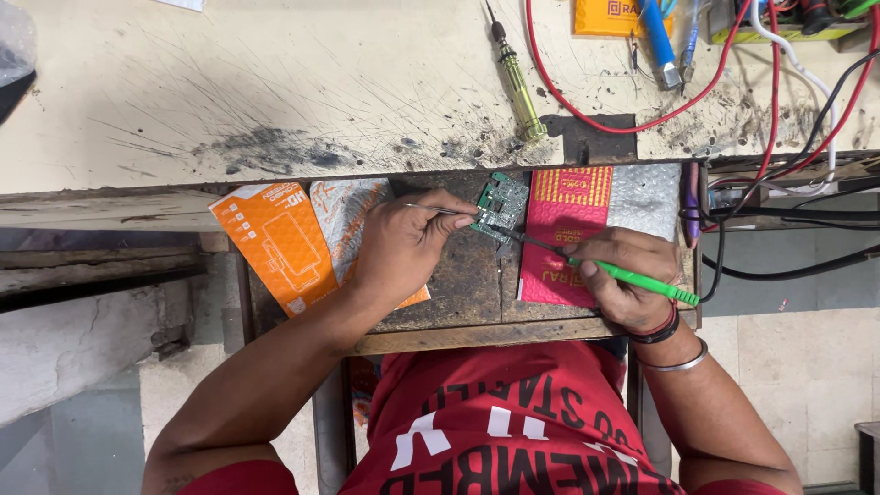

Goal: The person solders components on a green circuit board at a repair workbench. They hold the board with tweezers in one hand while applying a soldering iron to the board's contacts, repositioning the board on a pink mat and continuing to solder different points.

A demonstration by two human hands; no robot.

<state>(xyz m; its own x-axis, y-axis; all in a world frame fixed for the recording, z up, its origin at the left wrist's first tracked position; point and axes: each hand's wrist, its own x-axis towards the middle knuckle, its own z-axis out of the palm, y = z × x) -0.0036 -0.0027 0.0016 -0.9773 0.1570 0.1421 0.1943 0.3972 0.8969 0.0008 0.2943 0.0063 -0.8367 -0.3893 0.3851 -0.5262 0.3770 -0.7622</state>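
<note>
Worktop [183, 101]: pale, scratched and scorched, filling the upper half of the frame; a darker wooden ledge [467, 284] juts out below it at centre, over the person's red shirt.
Board [500, 206]: small green circuit board lying on the ledge at centre frame, just left of a red packet [559, 229].
Left hand [403, 247]: left of centre, fingers pressed together, pinching thin metal tweezers [445, 211] whose tips reach the board's left edge.
Right hand [623, 275]: right of centre, closed in a pen grip on a green-handled iron [632, 280]; its dark tip slants up-left to the board's lower edge.
Around: orange packet [275, 243] and a bubble-wrap pouch [344, 215] under the left wrist; a yellow-green screwdriver [516, 82] on the worktop above; red and black cables [779, 119] tangled in the upper right.
Doing it well: as I judge it, the tweezers should pin the board or part steady while the tip touches only the one joint, briefly, so nearby pads stay cool; both wrists resting on the ledge would steady the work; the iron's cord wants slack so it does not tug the tip.
</note>
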